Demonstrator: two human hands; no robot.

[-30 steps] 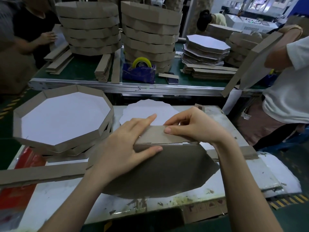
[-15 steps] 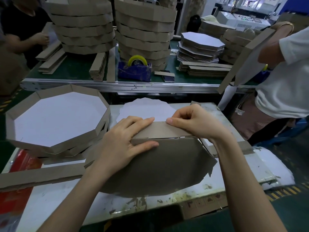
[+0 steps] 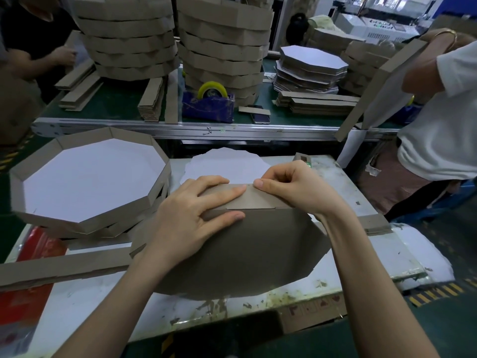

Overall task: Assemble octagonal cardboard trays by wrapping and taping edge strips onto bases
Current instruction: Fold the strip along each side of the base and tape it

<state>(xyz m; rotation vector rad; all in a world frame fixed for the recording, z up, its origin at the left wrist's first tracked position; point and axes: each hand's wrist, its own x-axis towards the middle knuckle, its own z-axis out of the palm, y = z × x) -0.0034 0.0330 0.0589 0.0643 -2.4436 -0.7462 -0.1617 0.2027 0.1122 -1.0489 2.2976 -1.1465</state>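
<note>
A brown octagonal cardboard base (image 3: 245,257) lies tilted toward me on the white worktable (image 3: 108,303). An edge strip (image 3: 258,200) runs along its far edge and trails off to the left (image 3: 59,267) and right (image 3: 374,223). My left hand (image 3: 196,218) lies flat with straight fingers pressing the strip onto the base, thumb on the base's face. My right hand (image 3: 296,187) has curled fingers pinching the strip's top edge beside the left fingertips. White base sheets (image 3: 219,164) lie behind.
Finished octagonal trays (image 3: 87,177) are stacked at my left. Across the gap a green bench (image 3: 116,104) carries tall tray stacks (image 3: 224,42), strip bundles (image 3: 152,99), a yellow tape roll in a blue dispenser (image 3: 209,102) and white bases (image 3: 312,60). People work at right (image 3: 438,125) and far left (image 3: 33,40).
My left fingers slid right along the strip toward the right thumb. The right hand shifted slightly along the top edge. The base stays in place.
</note>
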